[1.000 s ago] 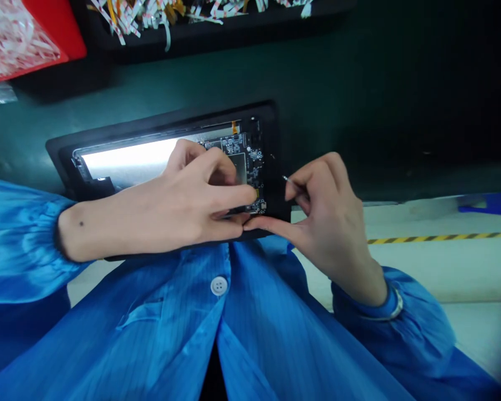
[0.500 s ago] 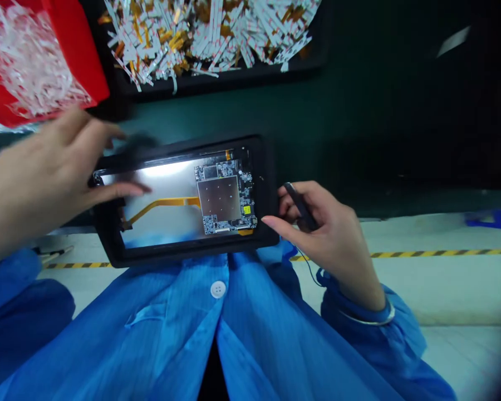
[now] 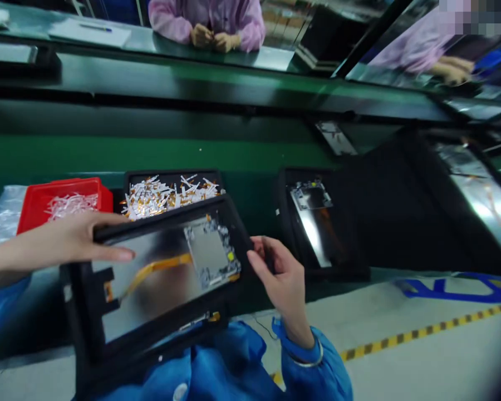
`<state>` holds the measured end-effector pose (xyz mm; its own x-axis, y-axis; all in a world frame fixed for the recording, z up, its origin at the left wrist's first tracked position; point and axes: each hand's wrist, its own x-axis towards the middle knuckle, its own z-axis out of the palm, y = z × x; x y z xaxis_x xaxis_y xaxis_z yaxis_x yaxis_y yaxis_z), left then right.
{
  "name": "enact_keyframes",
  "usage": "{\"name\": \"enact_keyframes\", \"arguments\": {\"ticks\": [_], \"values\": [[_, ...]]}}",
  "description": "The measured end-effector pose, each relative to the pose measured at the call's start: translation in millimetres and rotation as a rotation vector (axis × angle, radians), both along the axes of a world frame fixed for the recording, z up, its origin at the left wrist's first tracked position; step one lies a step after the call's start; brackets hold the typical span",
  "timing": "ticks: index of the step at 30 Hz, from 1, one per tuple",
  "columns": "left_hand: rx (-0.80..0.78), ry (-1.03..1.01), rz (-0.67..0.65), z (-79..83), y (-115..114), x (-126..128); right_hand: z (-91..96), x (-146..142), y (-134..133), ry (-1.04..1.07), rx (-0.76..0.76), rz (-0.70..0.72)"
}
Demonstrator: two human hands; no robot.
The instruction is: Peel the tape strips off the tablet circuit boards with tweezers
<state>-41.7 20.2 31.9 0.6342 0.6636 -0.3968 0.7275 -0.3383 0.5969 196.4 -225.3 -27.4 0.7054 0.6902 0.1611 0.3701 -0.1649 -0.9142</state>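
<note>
Head view: black-framed tablet (image 3: 82, 328), tilted before the wearer, orange flex cable (image 3: 154, 268) across its metal back. Left hand (image 3: 73, 242) lies over the top edge; right hand (image 3: 278, 278) sits at the right edge. Hands apart, grip unclear. Behind: strip-filled black tray (image 3: 171, 174), red bin (image 3: 31, 214).

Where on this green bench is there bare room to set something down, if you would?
Bare green bench runs behind the strip tray and the farther black tablet. The left is crowded: the red bin, that tray and the held tablet meet.
</note>
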Motion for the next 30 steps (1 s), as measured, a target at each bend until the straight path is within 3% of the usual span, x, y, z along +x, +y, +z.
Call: {"name": "enact_keyframes", "arguments": {"ticks": [1, 3, 4, 8, 10, 12, 14, 17, 22, 25, 30], "values": [[-0.167, -0.021, 0.028, 5.7, 7, 20, 1.6, 6, 2, -0.027, 0.034, -0.066], [-0.416, -0.224, 0.219, 10.1, 22, 65, 2.2, 12, 3, -0.13, 0.079, -0.169], [-0.455, -0.28, 0.254, 8.7, 29, 90, 1.3, 12, 3, -0.186, 0.09, -0.18], [-0.38, -0.453, 0.341, -9.9, 44, 189, -7.5, -4, 5, -0.241, 0.092, -0.013], [-0.364, -0.498, 0.324, -18.3, 48, 228, -11.8, -12, 8, -0.23, 0.1, 0.044], [-0.362, -0.515, 0.264, -21.7, 49, 254, -14.6, -16, 11, -0.23, 0.106, 0.063], [-0.352, -0.52, 0.184, -19.5, 46, 261, -16.4, -17, 12, -0.228, 0.102, 0.076], [-0.316, -0.517, 0.036, -7.3, 38, 240, -19.9, -14, 13, -0.209, 0.072, 0.113], [-0.121, -0.356, -0.327, 11.2, 17, 154, -29.3, -7, 19, -0.16, -0.046, 0.26], [0.064, -0.169, -0.536, -1.1, 0, 95, -32.9, -3, 26, -0.147, -0.127, 0.357], [0.295, -0.013, -0.561, -39.8, -31, 29, -31.7, -3, 37, -0.151, -0.209, 0.457]]}}
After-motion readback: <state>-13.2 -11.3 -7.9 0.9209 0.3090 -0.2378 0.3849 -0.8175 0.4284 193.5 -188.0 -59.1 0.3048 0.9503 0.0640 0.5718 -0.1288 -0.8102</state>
